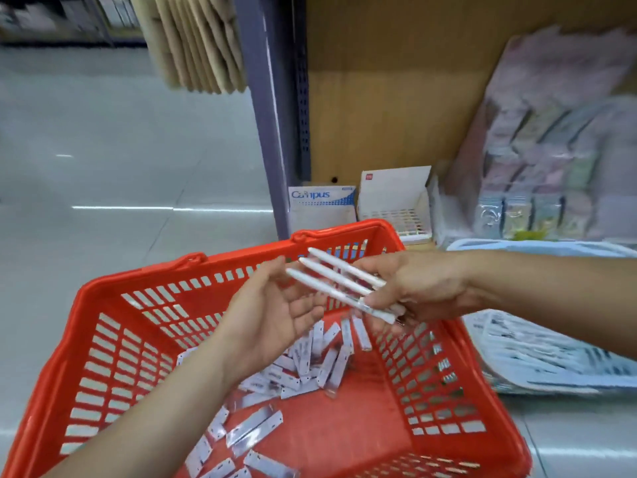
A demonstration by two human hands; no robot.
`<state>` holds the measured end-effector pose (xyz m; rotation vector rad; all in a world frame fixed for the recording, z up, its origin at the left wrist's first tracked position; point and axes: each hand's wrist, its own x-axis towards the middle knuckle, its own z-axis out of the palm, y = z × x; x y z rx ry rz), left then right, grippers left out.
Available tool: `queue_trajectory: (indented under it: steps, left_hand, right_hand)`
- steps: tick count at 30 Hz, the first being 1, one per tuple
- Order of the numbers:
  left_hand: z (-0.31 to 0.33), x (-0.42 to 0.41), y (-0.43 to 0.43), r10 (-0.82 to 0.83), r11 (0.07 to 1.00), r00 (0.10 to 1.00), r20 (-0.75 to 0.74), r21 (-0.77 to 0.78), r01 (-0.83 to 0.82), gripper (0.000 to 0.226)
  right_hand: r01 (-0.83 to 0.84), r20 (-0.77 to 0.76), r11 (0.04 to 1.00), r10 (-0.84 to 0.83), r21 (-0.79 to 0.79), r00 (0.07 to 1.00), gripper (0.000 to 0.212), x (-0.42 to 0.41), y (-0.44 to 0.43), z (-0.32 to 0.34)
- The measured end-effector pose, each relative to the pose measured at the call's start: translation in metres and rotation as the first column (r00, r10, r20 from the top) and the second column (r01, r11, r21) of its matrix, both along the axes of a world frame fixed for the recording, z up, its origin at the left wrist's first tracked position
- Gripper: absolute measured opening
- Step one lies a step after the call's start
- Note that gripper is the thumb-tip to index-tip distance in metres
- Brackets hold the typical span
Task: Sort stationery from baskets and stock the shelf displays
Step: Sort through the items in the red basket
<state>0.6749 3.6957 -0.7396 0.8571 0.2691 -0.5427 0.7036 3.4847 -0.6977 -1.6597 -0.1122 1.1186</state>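
My right hand point(418, 288) grips three white pens point(336, 277) by their lower ends, their tips fanned up and to the left over the red basket point(113, 305). My left hand point(272, 315) is held palm up with relaxed fingers just left of the pens, its fingertips close to their tips and holding nothing. Several small white packets point(300, 370) lie scattered across the basket's floor below both hands.
The low shelf behind the basket carries a Campus box point(322, 201), an open white display box point(396, 205) and hanging plastic-wrapped packs point(551, 150). A white basket point(537, 248) and a stack of packets point(551, 357) sit at right. Tan envelopes point(196, 39) hang above left.
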Motion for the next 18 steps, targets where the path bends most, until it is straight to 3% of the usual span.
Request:
queue_trajectory:
  steps: [2,4,9,15,18]
  left_hand:
    - [0.022,0.011,-0.023,-0.039,0.999,0.998,0.056,0.018,0.038,0.048]
    - [0.04,0.018,-0.053,-0.098,0.987,0.987,0.131,0.141,0.08,0.05]
    - [0.065,0.033,-0.137,-0.291,0.879,0.899,0.328,0.463,0.115,0.017]
    - [0.063,0.047,-0.235,-0.507,0.739,0.807,0.302,0.635,0.227,0.007]
    - [0.036,0.053,-0.271,-0.583,0.615,0.781,0.223,0.749,0.246,0.013]
  right_hand:
    - [0.071,-0.002,0.995,-0.071,0.074,0.998,0.028,-0.001,-0.021,0.011]
    - [0.115,0.01,0.986,-0.117,0.123,0.993,0.032,-0.001,-0.046,0.023]
    - [0.075,0.052,0.978,-0.086,0.192,0.995,0.027,-0.006,-0.123,0.041]
    - [0.13,-0.012,0.975,-0.13,0.183,0.991,0.014,-0.015,-0.235,0.017]
    - [0.133,0.144,0.991,-0.132,0.005,0.981,0.009,-0.021,-0.275,-0.019]
